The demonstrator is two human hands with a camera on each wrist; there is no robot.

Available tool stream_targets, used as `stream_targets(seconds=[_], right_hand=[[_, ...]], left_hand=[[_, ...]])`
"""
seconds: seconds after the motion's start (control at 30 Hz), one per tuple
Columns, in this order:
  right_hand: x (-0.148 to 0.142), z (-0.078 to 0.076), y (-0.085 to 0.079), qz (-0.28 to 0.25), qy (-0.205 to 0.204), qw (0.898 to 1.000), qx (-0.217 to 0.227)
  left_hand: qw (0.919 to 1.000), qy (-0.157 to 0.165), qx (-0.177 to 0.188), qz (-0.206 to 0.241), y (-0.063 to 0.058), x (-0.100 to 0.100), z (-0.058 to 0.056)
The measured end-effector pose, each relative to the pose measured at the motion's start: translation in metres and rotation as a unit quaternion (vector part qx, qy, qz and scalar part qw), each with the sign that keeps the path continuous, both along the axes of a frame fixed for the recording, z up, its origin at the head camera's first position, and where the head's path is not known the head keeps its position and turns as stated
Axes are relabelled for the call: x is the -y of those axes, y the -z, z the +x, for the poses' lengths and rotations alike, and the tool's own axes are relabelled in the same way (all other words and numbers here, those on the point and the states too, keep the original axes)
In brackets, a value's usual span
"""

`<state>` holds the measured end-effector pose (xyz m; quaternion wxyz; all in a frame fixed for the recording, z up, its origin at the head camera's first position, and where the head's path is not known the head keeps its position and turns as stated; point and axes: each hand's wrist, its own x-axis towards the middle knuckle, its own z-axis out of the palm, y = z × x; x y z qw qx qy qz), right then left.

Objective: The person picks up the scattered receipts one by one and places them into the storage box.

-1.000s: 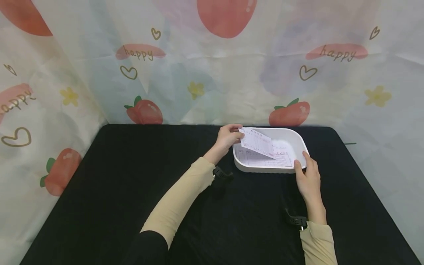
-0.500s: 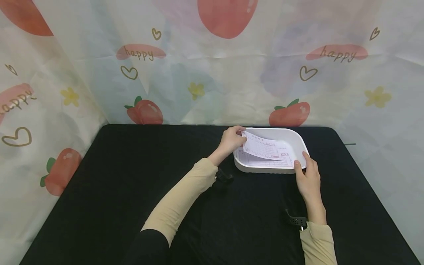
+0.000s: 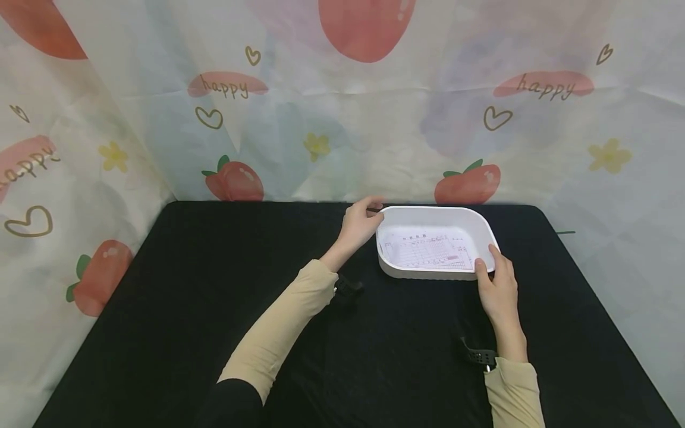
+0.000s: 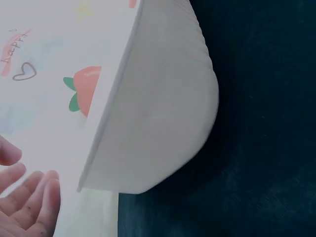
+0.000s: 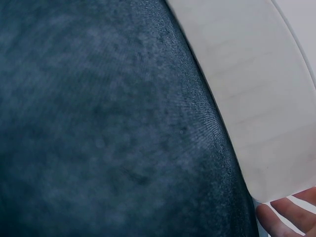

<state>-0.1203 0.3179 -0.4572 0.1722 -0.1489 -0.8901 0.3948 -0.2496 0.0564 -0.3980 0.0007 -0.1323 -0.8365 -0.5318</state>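
A white plastic tray (image 3: 428,274) with rounded corners stands toward the back of the black table. Inside it lie printed paper slips (image 3: 428,249), flat on the bottom and overlapping. My left hand (image 3: 360,223) is beside the tray's left end, its fingers loosely bent and holding nothing. In the left wrist view, the left fingers (image 4: 49,197) are apart from the tray wall (image 4: 153,108). At the near right corner my right hand (image 3: 497,279) grips the tray, its thumb over the front rim and its fingers on the right side.
Black cloth covers the table (image 3: 241,249). A curtain (image 3: 348,119) printed with fruit, hearts and flowers hangs behind the table and at its sides. Dark straps (image 3: 481,356) are on both wrists.
My left hand lowered a paper slip into the tray and let go, then drew back to the left. The slip now lies flat. The right hand has stayed on the tray corner.
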Motion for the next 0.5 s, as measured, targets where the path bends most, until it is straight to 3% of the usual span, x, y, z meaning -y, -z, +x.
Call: stream_targets(seconds=[0.23, 0.5], right_hand=[[0.000, -0.002, 0.001, 0.002, -0.003, 1.000, -0.005], [-0.001, -0.002, -0.005, 0.015, -0.014, 1.000, -0.008]], left_hand=[[0.9987, -0.015, -0.026, 0.041, 0.009, 0.019, 0.008], [0.9984, -0.021, -0.039, 0.037, 0.017, 0.048, 0.024]])
